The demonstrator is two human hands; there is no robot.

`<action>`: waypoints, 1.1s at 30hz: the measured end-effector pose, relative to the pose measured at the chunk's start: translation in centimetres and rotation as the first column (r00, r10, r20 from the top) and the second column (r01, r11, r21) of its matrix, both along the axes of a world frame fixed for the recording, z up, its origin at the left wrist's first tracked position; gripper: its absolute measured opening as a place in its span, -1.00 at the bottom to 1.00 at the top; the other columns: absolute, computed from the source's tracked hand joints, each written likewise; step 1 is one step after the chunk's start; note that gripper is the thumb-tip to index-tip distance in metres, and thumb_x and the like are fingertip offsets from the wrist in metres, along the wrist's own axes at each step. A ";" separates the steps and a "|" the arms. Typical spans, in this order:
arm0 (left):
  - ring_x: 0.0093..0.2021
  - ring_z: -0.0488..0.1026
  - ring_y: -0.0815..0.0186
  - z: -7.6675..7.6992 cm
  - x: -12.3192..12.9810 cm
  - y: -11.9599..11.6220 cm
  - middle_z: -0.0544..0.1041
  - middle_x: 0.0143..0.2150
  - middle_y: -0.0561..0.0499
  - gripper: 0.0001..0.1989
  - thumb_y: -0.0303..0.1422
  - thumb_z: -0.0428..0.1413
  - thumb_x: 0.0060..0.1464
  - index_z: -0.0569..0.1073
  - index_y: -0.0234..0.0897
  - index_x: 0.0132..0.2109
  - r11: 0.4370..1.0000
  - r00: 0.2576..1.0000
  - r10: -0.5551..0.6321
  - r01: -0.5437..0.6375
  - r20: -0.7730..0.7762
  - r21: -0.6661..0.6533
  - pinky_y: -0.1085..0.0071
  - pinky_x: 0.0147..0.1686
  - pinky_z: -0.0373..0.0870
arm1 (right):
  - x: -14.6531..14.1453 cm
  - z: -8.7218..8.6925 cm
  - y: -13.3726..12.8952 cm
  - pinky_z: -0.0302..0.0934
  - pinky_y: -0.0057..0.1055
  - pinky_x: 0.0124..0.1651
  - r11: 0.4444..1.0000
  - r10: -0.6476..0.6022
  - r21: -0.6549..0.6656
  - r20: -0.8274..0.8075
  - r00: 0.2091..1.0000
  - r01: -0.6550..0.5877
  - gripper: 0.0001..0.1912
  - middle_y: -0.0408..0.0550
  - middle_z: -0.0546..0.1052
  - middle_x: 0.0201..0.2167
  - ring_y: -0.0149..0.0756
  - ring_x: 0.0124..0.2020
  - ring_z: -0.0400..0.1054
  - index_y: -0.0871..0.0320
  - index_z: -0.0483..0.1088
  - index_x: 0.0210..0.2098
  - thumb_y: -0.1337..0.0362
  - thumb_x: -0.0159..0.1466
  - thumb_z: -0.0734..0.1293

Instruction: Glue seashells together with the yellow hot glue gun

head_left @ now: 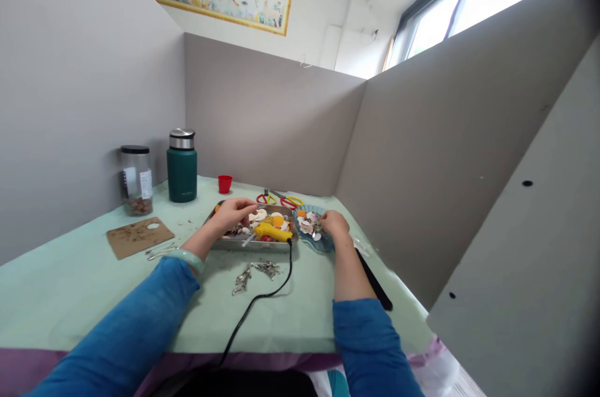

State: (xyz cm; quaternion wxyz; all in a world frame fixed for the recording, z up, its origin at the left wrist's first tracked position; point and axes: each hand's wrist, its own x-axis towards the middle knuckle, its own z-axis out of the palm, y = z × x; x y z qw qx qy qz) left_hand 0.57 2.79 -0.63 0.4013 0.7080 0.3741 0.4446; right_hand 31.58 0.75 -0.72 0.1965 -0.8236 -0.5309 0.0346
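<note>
Since the tray (255,246) and dish (322,246) sit close, reaching seems easy; the left hand (234,212) curls over the tray, the right hand (335,225) over the dish; I can't tell if either holds anything.

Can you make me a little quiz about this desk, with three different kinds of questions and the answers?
1. Pick one: what colour is the corded tool at the metal tray? A) red B) yellow C) green
2. True or false: the red cup stands inside the metal tray.
3. Fill in: the ___ hand is at the blue dish.

Key:
1. B
2. False; it stands farther back, outside the tray.
3. Right; the right hand reaches there.
</note>
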 end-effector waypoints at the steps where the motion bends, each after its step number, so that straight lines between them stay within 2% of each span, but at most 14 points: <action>1: -0.60 0.34 0.41 0.1 0.0 -0.1 0.45 -0.60 0.03 -0.64 -0.11 0.14 -0.07 0.49 -0.34 -0.28 1.000 1.000 0.004 -0.004 -0.002 -0.002 0.51 -0.55 0.25 | 0.0 -0.1 0.1 0.14 -0.47 -0.30 1.000 0.007 -0.003 -0.007 1.000 -0.007 -0.79 0.04 0.54 -0.17 -0.19 -0.16 0.41 0.07 0.53 -0.29 0.29 0.09 0.31; 4: -0.62 0.32 0.42 0.2 -0.1 -0.1 0.40 -0.65 0.06 -0.67 -0.14 0.15 -0.09 0.50 -0.35 -0.32 0.999 0.999 0.049 -0.049 0.000 0.003 0.52 -0.56 0.24 | -0.2 -0.2 0.3 0.12 -0.48 -0.33 0.996 0.065 0.064 -0.005 0.998 -0.065 -0.79 0.04 0.55 -0.24 -0.23 -0.22 0.41 0.12 0.52 -0.30 0.22 0.13 0.29; 6: -0.63 0.31 0.43 0.2 -0.3 0.2 0.40 -0.65 0.06 -0.69 -0.17 0.16 -0.12 0.50 -0.36 -0.33 0.996 0.996 0.093 -0.093 0.017 0.002 0.52 -0.58 0.24 | -0.9 0.0 0.1 0.10 -0.50 -0.35 0.970 0.190 0.153 -0.006 0.982 -0.187 -0.76 0.00 0.55 -0.33 -0.28 -0.28 0.40 0.16 0.51 -0.33 0.17 0.16 0.26; 9: -0.64 0.31 0.43 -0.1 -0.7 1.0 0.44 -0.60 0.04 -0.72 -0.23 0.16 -0.16 0.49 -0.37 -0.34 0.987 0.985 0.163 -0.162 0.058 -0.016 0.50 -0.59 0.25 | -3.2 0.8 -0.7 0.10 -0.52 -0.38 0.847 0.503 0.231 -0.053 0.863 -0.479 -0.71 -0.10 0.53 -0.43 -0.37 -0.38 0.36 0.17 0.49 -0.36 0.11 0.18 0.23; 13: -0.63 0.32 0.44 -0.5 -1.2 1.7 0.49 -0.50 0.00 -0.77 -0.27 0.13 -0.17 0.48 -0.36 -0.37 0.970 0.968 0.243 -0.244 0.055 0.008 0.50 -0.59 0.28 | -7.3 1.7 -2.3 0.09 -0.50 -0.39 0.686 0.714 0.186 0.015 0.700 -0.703 -0.72 -0.14 0.52 -0.43 -0.36 -0.39 0.34 0.13 0.48 -0.37 0.06 0.14 0.29; 16: -0.63 0.32 0.44 -0.6 -1.4 1.8 0.48 -0.51 0.02 -0.79 -0.29 0.10 -0.16 0.49 -0.34 -0.39 0.959 0.960 0.281 -0.280 -0.012 0.053 0.51 -0.59 0.26 | -9.4 1.7 -3.0 0.09 -0.47 -0.36 0.716 0.673 0.121 0.140 0.726 -0.687 -0.70 -0.09 0.53 -0.40 -0.31 -0.37 0.36 0.13 0.47 -0.34 0.02 0.10 0.32; 19: -0.62 0.33 0.43 -0.5 -1.4 1.6 0.48 -0.55 0.04 -0.80 -0.29 0.10 -0.16 0.51 -0.33 -0.40 0.945 0.943 0.323 -0.317 -0.083 0.078 0.53 -0.58 0.25 | -10.2 1.3 -3.0 0.11 -0.46 -0.35 0.744 0.656 0.046 0.142 0.741 -0.667 -0.51 -0.05 0.53 -0.32 -0.24 -0.32 0.38 0.09 0.43 -0.16 -0.08 0.03 0.35; 22: -0.59 0.36 0.41 -0.5 -1.5 1.6 0.49 -0.57 0.03 -0.77 -0.28 0.10 -0.13 0.54 -0.33 -0.36 0.925 0.911 0.379 -0.370 -0.161 0.087 0.53 -0.55 0.25 | -10.5 0.7 -2.8 0.12 -0.42 -0.34 0.780 0.621 -0.021 0.159 0.768 -0.626 -0.42 -0.02 0.52 -0.28 -0.16 -0.29 0.38 0.08 0.40 -0.10 -0.13 -0.01 0.35; 24: -0.58 0.37 0.40 -0.5 -1.7 1.6 0.50 -0.55 0.03 -0.76 -0.30 0.08 -0.11 0.55 -0.33 -0.33 0.915 0.883 0.403 -0.384 -0.240 0.124 0.52 -0.52 0.25 | -10.6 0.5 -2.7 0.12 -0.40 -0.33 0.769 0.635 -0.015 0.136 0.761 -0.639 -0.47 -0.03 0.52 -0.29 -0.16 -0.29 0.38 0.07 0.40 -0.12 -0.08 0.01 0.36; 26: -0.54 0.39 0.38 -0.5 -1.9 1.7 0.52 -0.53 0.02 -0.77 -0.32 0.07 -0.10 0.56 -0.32 -0.32 0.911 0.850 0.411 -0.374 -0.329 0.172 0.51 -0.49 0.25 | -10.5 0.5 -2.6 0.12 -0.43 -0.35 0.735 0.678 0.060 -0.013 0.735 -0.676 -0.54 -0.05 0.51 -0.33 -0.22 -0.33 0.37 0.09 0.39 -0.11 0.00 0.05 0.36; 28: -0.51 0.41 0.36 -0.6 -2.0 1.7 0.53 -0.50 0.02 -0.76 -0.32 0.06 -0.09 0.56 -0.31 -0.31 0.917 0.824 0.398 -0.343 -0.404 0.204 0.50 -0.46 0.25 | -10.3 0.9 -2.6 0.12 -0.46 -0.40 0.702 0.710 0.197 -0.269 0.651 -0.685 -0.58 -0.08 0.49 -0.41 -0.30 -0.40 0.35 0.13 0.36 -0.11 0.04 0.11 0.31; 29: -0.49 0.42 0.35 -0.6 -2.0 1.7 0.54 -0.48 0.01 -0.76 -0.32 0.06 -0.08 0.57 -0.30 -0.30 0.923 0.814 0.383 -0.317 -0.436 0.218 0.50 -0.45 0.25 | -10.2 1.2 -2.6 0.12 -0.48 -0.44 0.692 0.713 0.279 -0.403 0.573 -0.666 -0.59 -0.09 0.47 -0.44 -0.34 -0.44 0.33 0.15 0.34 -0.12 0.03 0.14 0.29; 31: -0.42 0.45 0.33 -0.6 -1.9 1.6 0.57 -0.42 -0.01 -0.75 -0.32 0.06 -0.08 0.58 -0.29 -0.29 0.934 0.796 0.348 -0.247 -0.496 0.259 0.50 -0.40 0.26 | -9.9 1.8 -2.8 0.11 -0.51 -0.50 0.685 0.700 0.428 -0.611 0.369 -0.590 -0.60 -0.12 0.43 -0.46 -0.40 -0.49 0.28 0.15 0.32 -0.16 -0.01 0.15 0.26; 33: -0.34 0.46 0.30 -0.6 -1.6 1.5 0.59 -0.35 -0.02 -0.76 -0.34 0.07 -0.09 0.59 -0.27 -0.30 0.939 0.758 0.308 -0.147 -0.575 0.310 0.49 -0.33 0.26 | -9.9 2.3 -2.9 0.07 -0.55 -0.55 0.689 0.669 0.511 -0.722 0.179 -0.515 -0.61 -0.16 0.38 -0.46 -0.46 -0.52 0.23 0.14 0.30 -0.25 -0.04 0.11 0.30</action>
